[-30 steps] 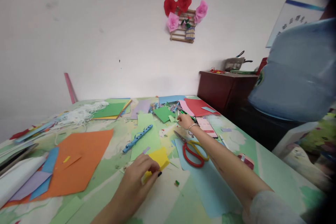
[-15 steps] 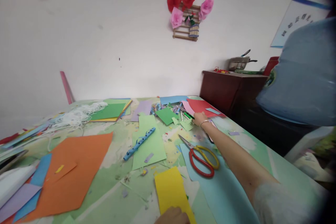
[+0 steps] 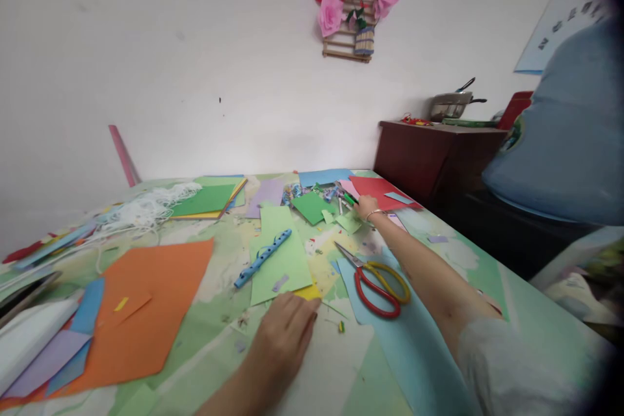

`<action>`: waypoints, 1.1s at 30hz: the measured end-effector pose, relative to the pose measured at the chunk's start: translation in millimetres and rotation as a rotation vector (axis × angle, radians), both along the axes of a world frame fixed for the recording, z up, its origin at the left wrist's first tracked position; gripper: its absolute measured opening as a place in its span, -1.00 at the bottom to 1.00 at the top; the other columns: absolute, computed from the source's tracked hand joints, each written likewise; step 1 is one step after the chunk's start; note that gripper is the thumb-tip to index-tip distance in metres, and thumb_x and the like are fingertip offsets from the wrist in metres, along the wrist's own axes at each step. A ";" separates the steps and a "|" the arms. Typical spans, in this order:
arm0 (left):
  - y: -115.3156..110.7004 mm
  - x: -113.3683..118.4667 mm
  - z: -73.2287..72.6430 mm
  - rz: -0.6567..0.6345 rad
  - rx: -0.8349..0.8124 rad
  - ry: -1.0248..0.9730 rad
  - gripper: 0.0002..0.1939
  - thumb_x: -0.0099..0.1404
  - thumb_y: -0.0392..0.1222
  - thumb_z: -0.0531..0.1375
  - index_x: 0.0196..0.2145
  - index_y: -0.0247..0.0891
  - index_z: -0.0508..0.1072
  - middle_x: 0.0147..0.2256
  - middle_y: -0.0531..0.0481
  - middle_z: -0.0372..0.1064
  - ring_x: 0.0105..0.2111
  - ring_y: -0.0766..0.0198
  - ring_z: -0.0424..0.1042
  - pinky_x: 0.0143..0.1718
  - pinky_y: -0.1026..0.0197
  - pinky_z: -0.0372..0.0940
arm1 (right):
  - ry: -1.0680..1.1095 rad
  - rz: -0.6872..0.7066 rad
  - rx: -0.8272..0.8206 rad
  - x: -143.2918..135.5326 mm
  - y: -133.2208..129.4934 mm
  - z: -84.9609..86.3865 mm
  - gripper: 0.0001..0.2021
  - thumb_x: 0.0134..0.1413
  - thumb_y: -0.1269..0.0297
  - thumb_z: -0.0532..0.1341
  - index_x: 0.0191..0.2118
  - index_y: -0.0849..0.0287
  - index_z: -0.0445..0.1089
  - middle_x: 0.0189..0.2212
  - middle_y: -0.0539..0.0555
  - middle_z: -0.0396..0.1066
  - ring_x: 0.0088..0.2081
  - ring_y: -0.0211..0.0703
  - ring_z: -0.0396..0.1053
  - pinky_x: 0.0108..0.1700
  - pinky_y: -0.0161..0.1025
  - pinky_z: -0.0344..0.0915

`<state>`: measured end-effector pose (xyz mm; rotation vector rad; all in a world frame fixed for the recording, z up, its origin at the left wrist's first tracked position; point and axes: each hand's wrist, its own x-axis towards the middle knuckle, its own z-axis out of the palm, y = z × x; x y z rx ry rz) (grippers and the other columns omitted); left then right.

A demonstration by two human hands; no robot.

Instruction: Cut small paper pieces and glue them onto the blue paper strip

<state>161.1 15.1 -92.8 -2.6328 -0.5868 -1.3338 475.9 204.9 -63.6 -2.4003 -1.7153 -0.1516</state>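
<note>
My left hand lies low over the table at the centre, fingers together on yellow paper that shows just past them, against the light green sheet. A blue flute-shaped stick rests across that green sheet. My right hand, with a bracelet at the wrist, reaches to the far side beside the pens and red paper; what its fingers hold is too small to tell. Scissors with red and yellow handles lie between my arms, partly on light blue paper.
Orange paper and blue and purple sheets are at the left. White string is heaped behind them, near green sheets. A brown cabinet and large blue bottle stand at the right.
My left hand has moved forward and left, and the yellow paper has gone from the near centre to the green sheet's near edge. My right hand remains by the pens. The view has shifted slightly.
</note>
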 end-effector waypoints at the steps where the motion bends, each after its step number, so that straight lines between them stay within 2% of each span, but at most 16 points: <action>1: 0.8 -4.1 4.6 0.027 -0.032 -0.041 -0.75 0.21 -0.44 0.07 -0.13 -0.35 0.30 -0.36 -0.10 0.38 -0.33 0.23 0.34 -0.23 0.12 0.27 | 0.013 -0.002 0.035 -1.3 -3.1 3.8 -0.70 0.16 0.23 0.12 -0.02 0.25 0.26 -0.07 0.14 0.29 -0.13 -0.12 0.33 -0.13 -0.07 0.32; 5: -3.9 -18.3 24.7 0.104 -0.009 -0.198 -0.66 0.15 -0.50 0.13 -0.11 -0.30 0.29 -0.36 -0.04 0.36 -0.33 0.28 0.34 -0.24 0.18 0.26 | 0.077 0.020 0.194 -3.9 -29.8 23.5 -0.69 0.15 0.23 0.12 -0.02 0.26 0.26 -0.07 0.16 0.29 -0.13 -0.12 0.33 -0.12 -0.08 0.31; 9: -25.0 -17.6 37.4 0.023 0.007 -0.229 -0.62 0.10 -0.54 0.16 -0.12 -0.29 0.29 -0.35 -0.06 0.37 -0.33 0.25 0.33 -0.28 0.16 0.26 | 0.176 0.108 0.320 -0.9 -80.5 44.6 -0.74 0.17 0.23 0.09 -0.10 0.28 0.28 -0.14 0.13 0.32 -0.16 -0.14 0.32 -0.14 -0.10 0.29; 11: -41.2 -9.7 36.7 -0.081 -0.012 -0.152 -0.65 0.13 -0.51 0.14 -0.12 -0.30 0.28 -0.36 -0.07 0.37 -0.35 0.24 0.33 -0.30 0.16 0.26 | 0.237 0.161 0.361 -0.5 -112.5 51.8 -0.77 0.17 0.29 0.04 -0.16 0.36 0.25 -0.24 0.23 0.36 -0.20 -0.11 0.32 -0.17 -0.19 0.24; 14: -66.8 7.3 29.0 -0.256 -0.060 0.178 -0.76 0.21 -0.41 0.08 -0.14 -0.30 0.30 -0.39 -0.06 0.38 -0.40 0.24 0.33 -0.37 0.20 0.26 | 0.353 0.255 0.344 -4.5 -163.7 55.2 -0.79 0.18 0.28 -0.05 -0.16 0.30 0.16 -0.50 0.06 0.36 -0.43 -0.19 0.32 -0.35 -0.27 0.23; 15: -74.0 13.1 25.9 -0.264 -0.092 0.274 -0.79 0.23 -0.40 0.05 -0.16 -0.28 0.32 -0.40 -0.04 0.37 -0.42 0.24 0.33 -0.40 0.21 0.25 | 0.391 0.293 0.324 -7.0 -180.8 54.3 -0.80 0.18 0.27 -0.08 -0.17 0.26 0.14 -0.55 0.01 0.33 -0.50 -0.23 0.30 -0.39 -0.29 0.22; 17: -84.3 23.4 20.3 -0.292 -0.121 0.378 -0.78 0.25 -0.40 -0.01 -0.21 -0.25 0.35 -0.45 0.00 0.35 -0.48 0.26 0.32 -0.46 0.24 0.24 | 0.450 0.363 0.288 -12.6 -213.8 49.7 -0.84 0.18 0.26 -0.09 -0.22 0.20 0.13 -0.55 -0.04 0.31 -0.54 -0.28 0.26 -0.43 -0.32 0.22; 19: -88.1 30.8 16.4 -0.318 -0.138 0.382 -0.75 0.26 -0.42 -0.05 -0.27 -0.22 0.37 -0.48 0.03 0.33 -0.48 0.27 0.34 -0.46 0.27 0.24 | 0.494 0.412 0.246 -18.1 -244.7 41.6 -0.86 0.16 0.23 -0.06 -0.25 0.16 0.13 -0.53 -0.06 0.28 -0.55 -0.31 0.23 -0.47 -0.35 0.22; 22: -82.4 37.1 12.9 -0.294 -0.105 0.426 -0.73 0.27 -0.41 -0.08 -0.29 -0.20 0.37 -0.47 0.03 0.33 -0.45 0.25 0.34 -0.42 0.25 0.25 | 0.626 0.453 0.158 -23.8 -284.7 25.4 -0.87 0.17 0.22 -0.06 -0.26 0.13 0.13 -0.53 -0.09 0.20 -0.57 -0.33 0.19 -0.51 -0.37 0.20; 24: -72.3 38.3 10.6 -0.242 -0.050 0.473 -0.73 0.28 -0.40 -0.09 -0.29 -0.22 0.37 -0.46 0.00 0.33 -0.46 0.24 0.33 -0.42 0.23 0.24 | 0.733 0.450 0.127 -25.5 -304.8 14.2 -0.87 0.16 0.19 -0.01 -0.26 0.12 0.13 -0.49 -0.06 0.20 -0.54 -0.32 0.18 -0.50 -0.37 0.20; 26: -57.8 36.8 7.5 -0.142 -0.010 0.432 -0.72 0.30 -0.40 -0.11 -0.33 -0.24 0.38 -0.47 -0.03 0.34 -0.46 0.23 0.31 -0.42 0.21 0.23 | 0.804 0.435 0.113 -26.0 -318.7 4.5 -0.86 0.16 0.16 -0.01 -0.26 0.11 0.14 -0.46 -0.04 0.20 -0.52 -0.32 0.17 -0.48 -0.36 0.20; 30: -18.9 24.7 4.6 -0.022 -0.048 0.332 -0.76 0.32 -0.33 -0.09 -0.28 -0.32 0.36 -0.44 -0.12 0.35 -0.39 0.19 0.30 -0.35 0.12 0.23 | 0.892 0.370 0.109 -25.9 -329.4 -10.7 -0.82 0.16 0.14 0.00 -0.19 0.11 0.13 -0.45 -0.03 0.20 -0.53 -0.32 0.14 -0.51 -0.35 0.16; 33: 5.4 12.9 10.8 0.090 -0.084 0.098 -0.83 0.30 -0.30 -0.02 -0.22 -0.31 0.35 -0.38 -0.09 0.38 -0.34 0.22 0.30 -0.25 0.11 0.23 | 0.931 0.298 0.160 -28.6 -329.3 -20.4 -0.75 0.11 0.13 0.05 -0.12 0.11 0.13 -0.46 -0.05 0.18 -0.55 -0.33 0.11 -0.56 -0.37 0.11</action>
